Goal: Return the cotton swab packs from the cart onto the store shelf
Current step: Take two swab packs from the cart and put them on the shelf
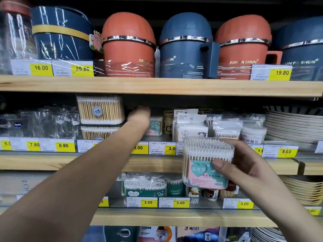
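Right hand (244,165) grip wraps the cotton swab pack (202,154), thumb on label; left hand (139,116) grip hidden.

Two orange pots (128,48) and two silver-banded blue pots (185,49) stand on the top shelf (157,86). Below are two stacked rectangular swab boxes (100,109), and one round swab tub (206,163) in front.

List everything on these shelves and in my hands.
orange lidded mugs: two, orange, top shelf
blue lidded mugs: two, blue, top shelf
square swab boxes: two, clear, stacked, middle shelf, left
glasses: several, clear, middle shelf, far left
plates: one stack, pale, middle shelf, right
held swab pack: one, clear with pink-teal label, in front of middle shelf
left hand: reaching into middle shelf
right hand: grips held swab pack
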Demonstrator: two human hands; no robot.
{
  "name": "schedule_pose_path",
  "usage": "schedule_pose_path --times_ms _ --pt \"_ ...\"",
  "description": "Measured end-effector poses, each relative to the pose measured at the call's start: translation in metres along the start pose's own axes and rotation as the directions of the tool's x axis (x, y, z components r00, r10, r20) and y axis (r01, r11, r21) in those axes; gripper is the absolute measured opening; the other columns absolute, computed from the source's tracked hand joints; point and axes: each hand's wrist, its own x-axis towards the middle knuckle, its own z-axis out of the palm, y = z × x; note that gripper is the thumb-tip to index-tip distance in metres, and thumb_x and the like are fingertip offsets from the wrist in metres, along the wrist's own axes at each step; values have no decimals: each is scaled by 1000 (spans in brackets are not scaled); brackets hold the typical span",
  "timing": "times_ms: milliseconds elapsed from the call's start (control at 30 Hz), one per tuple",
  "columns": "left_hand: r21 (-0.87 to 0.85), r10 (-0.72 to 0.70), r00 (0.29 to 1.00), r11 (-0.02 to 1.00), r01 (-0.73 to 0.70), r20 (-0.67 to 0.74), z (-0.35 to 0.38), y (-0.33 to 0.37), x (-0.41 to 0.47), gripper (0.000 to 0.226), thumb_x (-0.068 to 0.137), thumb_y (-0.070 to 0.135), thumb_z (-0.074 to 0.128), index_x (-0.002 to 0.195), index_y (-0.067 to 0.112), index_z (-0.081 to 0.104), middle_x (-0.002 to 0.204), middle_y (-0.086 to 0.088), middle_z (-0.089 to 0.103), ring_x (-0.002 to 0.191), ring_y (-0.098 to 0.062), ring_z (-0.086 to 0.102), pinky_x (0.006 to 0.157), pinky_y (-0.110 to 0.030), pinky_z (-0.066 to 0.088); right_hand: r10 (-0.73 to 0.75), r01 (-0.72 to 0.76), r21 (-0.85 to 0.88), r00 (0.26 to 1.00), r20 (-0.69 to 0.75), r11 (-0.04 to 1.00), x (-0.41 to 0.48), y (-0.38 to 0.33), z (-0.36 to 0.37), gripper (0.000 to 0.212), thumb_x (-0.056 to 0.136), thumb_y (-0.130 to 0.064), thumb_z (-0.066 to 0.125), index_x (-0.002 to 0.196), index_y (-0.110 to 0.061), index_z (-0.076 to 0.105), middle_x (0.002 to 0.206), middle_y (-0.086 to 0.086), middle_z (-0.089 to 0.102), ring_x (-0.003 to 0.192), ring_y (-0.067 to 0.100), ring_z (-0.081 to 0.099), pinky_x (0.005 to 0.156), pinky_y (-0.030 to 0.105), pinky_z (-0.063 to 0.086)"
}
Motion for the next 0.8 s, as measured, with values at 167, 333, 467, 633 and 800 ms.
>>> schedule_pose_path --times_ms 167,333,467,633,800 --pt "76 -14 1000 997 16 -19 -5 2 -4 38 96 -6 50 131 1 61 134 -18 63 123 -34 63 95 -40 52 -5 5 6 1000 -7 1000 -2 0 0 50 71 -26 75 119 -17 66 107 1 79 95 13 77 67 20 60" --pt "79 -25 1000 997 26 -12 -6 2 -4 37 94 -3 57 129 4 63 134 -16 63 123 -33 63 93 -39 53 6 -6 18 1000 -12 1000 -2 2 -1 47 72 -17 72 118 -15 66 105 1 80 92 13 77 66 20 60" --pt "72 -25 1000 997 25 -4 -5 1 -5 33 94 6 63 128 5 64 131 -15 65 119 -32 65 90 -39 54 14 -14 26 1000 -19 1000 -3 0 0 47 72 -16 72 118 -15 66 104 2 80 91 13 78 65 21 60" --pt "5 -10 1000 1000 10 -5 -8 3 -6 35 92 5 65 127 3 62 128 -17 65 117 -34 65 89 -39 53 10 -10 34 1000 -11 999 0 -4 3 47 72 -20 73 118 -17 66 104 2 80 93 13 78 65 21 60" --pt "-177 73 996 981 -81 -52 -25 -1 -29 47 93 20 67 136 6 55 135 -19 60 123 -34 59 100 -38 48 -32 34 76 999 -33 997 12 -12 10 43 71 -19 71 114 -14 67 101 4 80 86 10 78 64 17 59"
